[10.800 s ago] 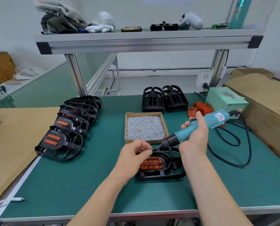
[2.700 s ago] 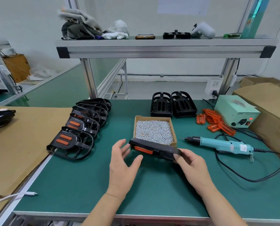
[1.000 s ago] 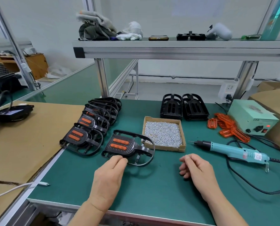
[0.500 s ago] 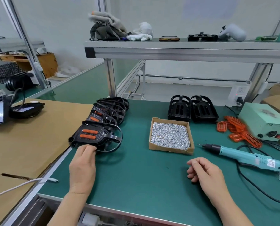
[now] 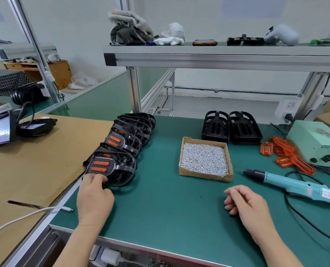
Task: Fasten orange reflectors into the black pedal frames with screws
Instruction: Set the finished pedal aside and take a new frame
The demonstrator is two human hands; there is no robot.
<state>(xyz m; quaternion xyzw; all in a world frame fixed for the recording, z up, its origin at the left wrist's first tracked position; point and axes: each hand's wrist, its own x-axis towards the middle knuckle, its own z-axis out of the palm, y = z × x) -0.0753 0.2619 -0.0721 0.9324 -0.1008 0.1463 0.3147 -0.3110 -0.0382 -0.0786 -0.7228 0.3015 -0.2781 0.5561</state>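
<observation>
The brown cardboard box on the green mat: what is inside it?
Small silver screws fill the shallow brown cardboard box; they cover its bottom, which cannot be seen.

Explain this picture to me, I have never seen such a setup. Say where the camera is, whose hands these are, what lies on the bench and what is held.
There is no machine here. A person works with bare hands, and one camera worn on their head looks down at them. The left hand holds the near edge of the nearest pedal, a black frame with orange reflectors fitted. That pedal sits at the front of a row of finished pedals. The right hand rests loosely curled on the green mat and holds nothing. Also on the mat are a box of screws, an electric screwdriver, loose orange reflectors and empty black frames.
</observation>
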